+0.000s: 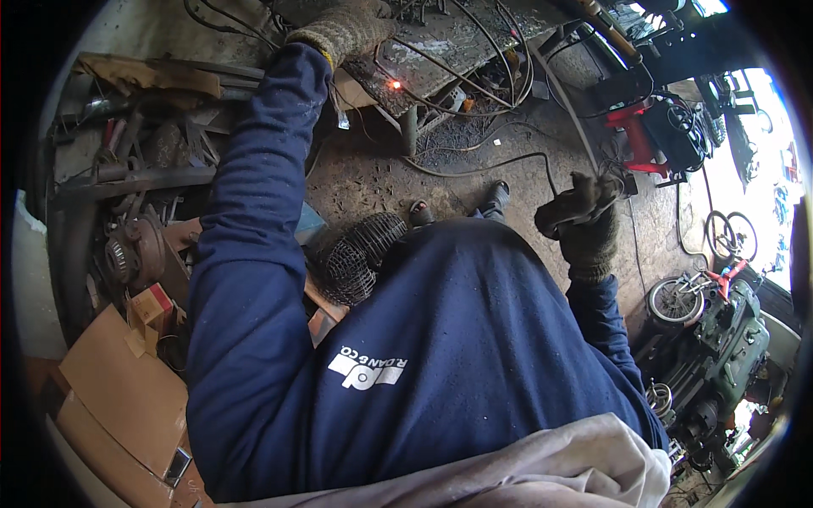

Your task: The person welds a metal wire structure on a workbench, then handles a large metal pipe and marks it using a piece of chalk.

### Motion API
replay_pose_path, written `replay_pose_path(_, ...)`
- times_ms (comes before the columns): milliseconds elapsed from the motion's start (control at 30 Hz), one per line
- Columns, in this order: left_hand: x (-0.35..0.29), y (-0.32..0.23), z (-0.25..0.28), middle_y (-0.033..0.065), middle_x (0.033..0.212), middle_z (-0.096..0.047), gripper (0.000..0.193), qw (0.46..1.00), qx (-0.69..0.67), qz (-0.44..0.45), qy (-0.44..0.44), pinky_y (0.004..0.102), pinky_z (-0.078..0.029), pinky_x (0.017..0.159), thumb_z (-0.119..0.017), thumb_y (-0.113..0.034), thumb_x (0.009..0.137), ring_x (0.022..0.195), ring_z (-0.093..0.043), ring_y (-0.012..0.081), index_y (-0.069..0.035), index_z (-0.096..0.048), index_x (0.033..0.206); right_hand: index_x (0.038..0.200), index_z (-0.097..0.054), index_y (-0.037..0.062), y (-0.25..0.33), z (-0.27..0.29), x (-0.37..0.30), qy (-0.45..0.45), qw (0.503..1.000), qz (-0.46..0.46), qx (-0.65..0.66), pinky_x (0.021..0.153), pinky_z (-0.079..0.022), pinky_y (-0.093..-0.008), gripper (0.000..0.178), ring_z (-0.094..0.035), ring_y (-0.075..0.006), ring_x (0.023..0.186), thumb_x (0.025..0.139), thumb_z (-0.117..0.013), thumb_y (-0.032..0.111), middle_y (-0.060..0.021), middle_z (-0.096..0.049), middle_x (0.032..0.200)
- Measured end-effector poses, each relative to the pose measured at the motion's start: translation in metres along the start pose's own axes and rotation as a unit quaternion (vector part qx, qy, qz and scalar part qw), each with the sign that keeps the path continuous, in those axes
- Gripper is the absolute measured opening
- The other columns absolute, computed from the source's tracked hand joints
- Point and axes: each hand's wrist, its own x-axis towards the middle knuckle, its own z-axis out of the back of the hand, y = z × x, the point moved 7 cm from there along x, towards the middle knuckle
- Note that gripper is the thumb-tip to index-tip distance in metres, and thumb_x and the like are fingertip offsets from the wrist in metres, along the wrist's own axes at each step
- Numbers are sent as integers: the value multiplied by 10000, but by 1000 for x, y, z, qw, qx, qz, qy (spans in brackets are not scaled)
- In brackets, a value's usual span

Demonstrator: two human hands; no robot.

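Observation:
At the top edge, my left hand (343,34), in a mottled knit work glove, bends its fingers over one end of a bent metal rod frame (453,72) on the worktable (428,52). Its fingertips are partly hidden. A small spot on the rod glows orange (395,85). To the right, away from the table, I hold my right hand (586,222) up in a glove with dark fingers. These are curled together, and what they hold, if anything, cannot be made out. A black cable (517,158) runs across the floor and up close to this hand.
Metal scrap (140,173) and cardboard boxes (127,389) crowd the left side. A black wire coil (360,254) stands by my feet. On the right are a red-and-black machine (639,140), a small red bicycle (720,275) and a large green machine (732,339).

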Motion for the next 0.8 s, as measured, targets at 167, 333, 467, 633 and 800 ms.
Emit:
replay_pose_path(167, -12, -19, 8, 214, 1155, -730, 559, 994, -91, 51, 34, 445, -520, 923, -748, -489, 887, 1077, -696, 346, -21, -719, 1191, 1316, -608, 2, 39, -64, -10, 112, 813, 175, -544, 862, -597, -376, 510, -739, -255, 973, 847, -747, 147, -142, -736, 1096)
replay_pose_path(333, -8, -22, 10, 205, 1193, -723, 587, 997, -38, 37, 49, 437, -513, 958, -742, -503, 882, 1137, -679, 351, -33, -710, 1231, 1303, -614, 4, 12, -80, 10, 183, 790, 132, -570, 885, -591, -401, 539, -742, -305, 990, 794, -738, 129, -176, -738, 1073)
replay_pose_path(467, -4, -20, 8, 205, 1248, -705, 559, 1000, -4, 13, 6, 444, -498, 1000, -713, -473, 894, 1194, -653, 368, -42, -706, 1250, 1309, -623, 32, 2, -94, 20, 175, 757, 130, -616, 868, -584, -423, 557, -736, -344, 998, 789, -780, 152, -185, -740, 1083)
replay_pose_path(633, -2, -17, 3, 202, 1279, -693, 510, 999, -39, 5, 5, 444, -495, 1010, -682, -412, 899, 1217, -637, 381, -48, -705, 1256, 1299, -637, 46, -6, -111, 24, 166, 736, 91, -650, 847, -583, -432, 555, -733, -359, 983, 783, -802, 168, -181, -741, 1060)
replay_pose_path(800, 3, -18, 2, 214, 1275, -686, 514, 999, 38, -39, 2, 447, -493, 1007, -662, -402, 901, 1207, -636, 387, -41, -696, 1266, 1300, -638, 52, -11, -115, 24, 170, 726, 124, -655, 864, -577, -446, 572, -724, -364, 996, 761, -797, 157, -193, -729, 1072)
